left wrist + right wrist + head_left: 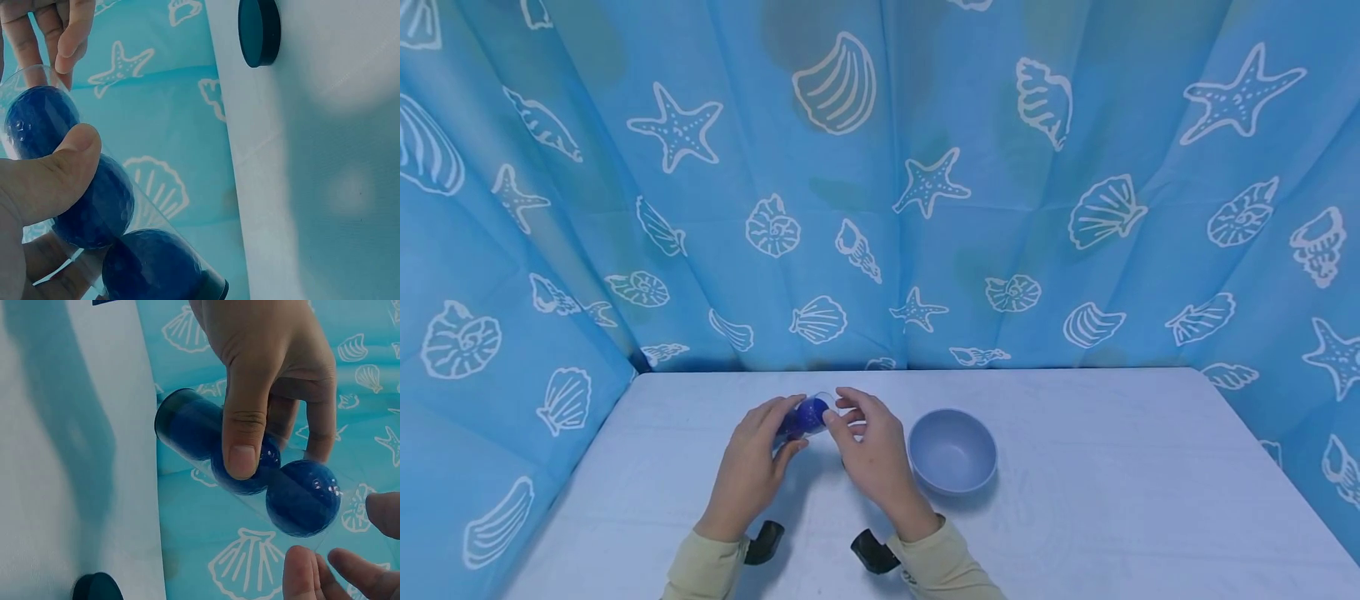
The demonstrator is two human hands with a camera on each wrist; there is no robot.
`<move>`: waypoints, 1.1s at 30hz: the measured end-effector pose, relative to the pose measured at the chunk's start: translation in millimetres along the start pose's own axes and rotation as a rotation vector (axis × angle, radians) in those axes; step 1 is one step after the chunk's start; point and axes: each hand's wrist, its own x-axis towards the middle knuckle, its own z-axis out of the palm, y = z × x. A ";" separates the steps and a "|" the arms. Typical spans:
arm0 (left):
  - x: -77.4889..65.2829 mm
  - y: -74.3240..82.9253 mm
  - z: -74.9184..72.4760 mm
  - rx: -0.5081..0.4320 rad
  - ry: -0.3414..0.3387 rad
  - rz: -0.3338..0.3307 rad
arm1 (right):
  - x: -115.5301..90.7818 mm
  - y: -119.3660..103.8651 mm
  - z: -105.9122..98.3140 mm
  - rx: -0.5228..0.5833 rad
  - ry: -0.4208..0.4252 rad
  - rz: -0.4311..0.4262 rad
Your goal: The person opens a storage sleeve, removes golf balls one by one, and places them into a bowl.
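My left hand grips a clear tube holding three dark blue balls in a row, its thumb laid across the middle one. Tilted, the tube has its dark closed end toward the left and its transparent mouth up toward the right. The ball nearest the mouth is still inside. At that mouth my right hand has its thumb and fingers spread loosely around the rim, with nothing held between them. A dark round cap is on the table, mostly hidden by the right hand in the head view.
A blue-grey bowl stands on the white table just right of my right hand. Black devices are worn at both wrists. A blue curtain with shell and starfish prints hangs behind the table and along its sides.
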 end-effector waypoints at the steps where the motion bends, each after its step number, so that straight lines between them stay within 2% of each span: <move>1: 0.1 0.0 -0.3 0.003 0.001 0.002 | 0.0 0.2 -0.3 0.004 -0.003 0.002; 15: 0.7 1.0 -2.0 0.021 -0.002 0.025 | 0.3 -1.2 -2.6 0.062 -0.038 0.121; 28: 1.1 1.3 -2.9 0.064 -0.005 0.037 | 1.4 1.2 -1.9 0.105 -0.055 0.188; 33: 1.4 1.2 -2.8 0.087 0.016 0.060 | 2.2 3.2 -0.5 0.102 -0.057 0.196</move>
